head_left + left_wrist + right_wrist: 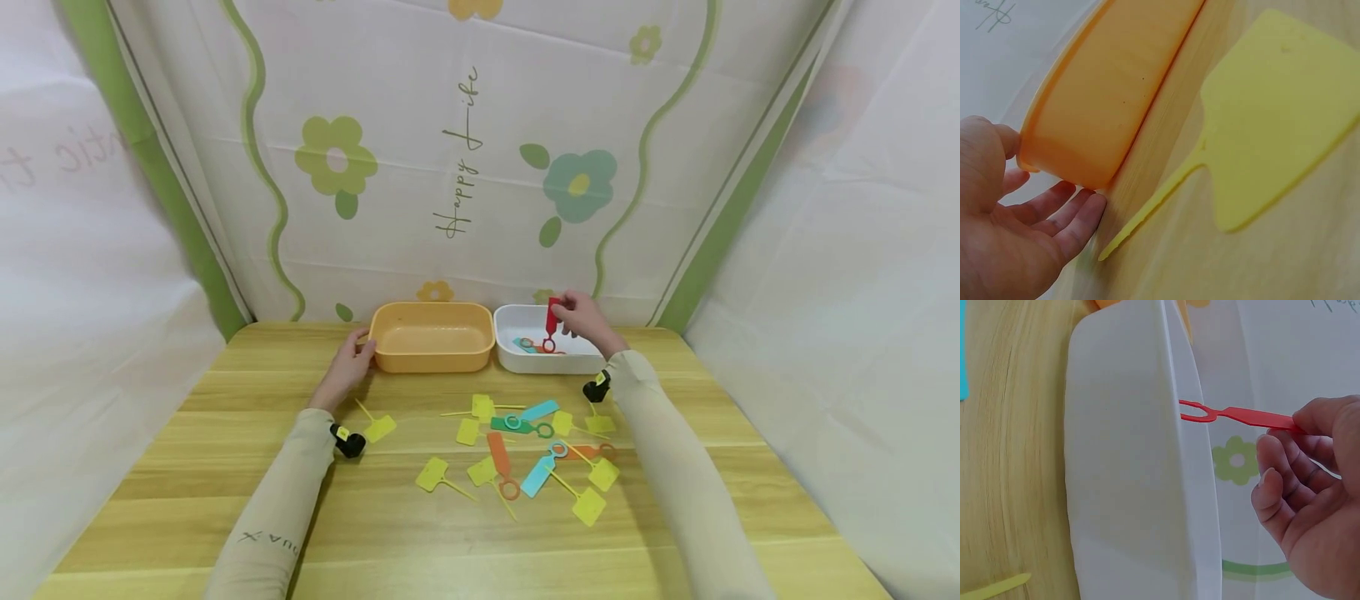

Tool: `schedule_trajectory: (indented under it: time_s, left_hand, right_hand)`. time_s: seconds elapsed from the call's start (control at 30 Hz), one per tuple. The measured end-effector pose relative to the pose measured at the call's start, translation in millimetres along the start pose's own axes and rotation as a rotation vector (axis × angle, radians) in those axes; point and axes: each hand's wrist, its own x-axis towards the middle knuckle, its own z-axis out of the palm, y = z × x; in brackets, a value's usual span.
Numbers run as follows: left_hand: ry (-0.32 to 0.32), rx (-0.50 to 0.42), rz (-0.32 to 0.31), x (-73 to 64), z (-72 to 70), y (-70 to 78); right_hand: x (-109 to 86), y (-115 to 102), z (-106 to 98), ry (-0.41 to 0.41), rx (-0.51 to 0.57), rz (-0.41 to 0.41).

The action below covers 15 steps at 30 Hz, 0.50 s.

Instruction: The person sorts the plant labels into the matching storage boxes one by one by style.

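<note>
At the white bin, my right hand pinches a red plastic ring tag by its flat end. The tag's ring hangs down inside the bin, partly behind the wall in the right wrist view. A teal tag and an orange-red tag lie on the bin's floor below it. My left hand holds the left end of the orange bin, thumb at the rim and fingers against the outer wall. Close to that hand lies a yellow cable-tie tag.
Several yellow cable-tie tags are scattered over the wooden table. Among them lie orange ring tags, blue ring tags and a green ring tag. Behind the two bins hangs a flowered curtain.
</note>
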Motion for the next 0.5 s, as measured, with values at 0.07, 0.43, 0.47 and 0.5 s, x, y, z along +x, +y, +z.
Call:
schedule_trajectory:
  time_s: [0.07,0.43,0.47,0.5]
  left_hand:
    - [0.000,0.000,-0.001,-0.3,0.0,-0.1]
    - [0.004,-0.007,0.003,-0.5,0.3,-1.0]
    - [0.005,-0.008,0.002,-0.5,0.4,-0.9]
    - [0.006,-0.011,-0.001,-0.3,0.6,-0.9]
  right_hand:
    - [1.7,5.6,-0.7,0.003,-0.002,0.009]
    - [-5.3,8.0,-1.9,0.018,-0.007,0.036]
    - [-6.8,6.8,-1.1,0.011,-0.011,0.032]
    - [-8.5,5.4,-0.1,0.002,-0.013,0.026]
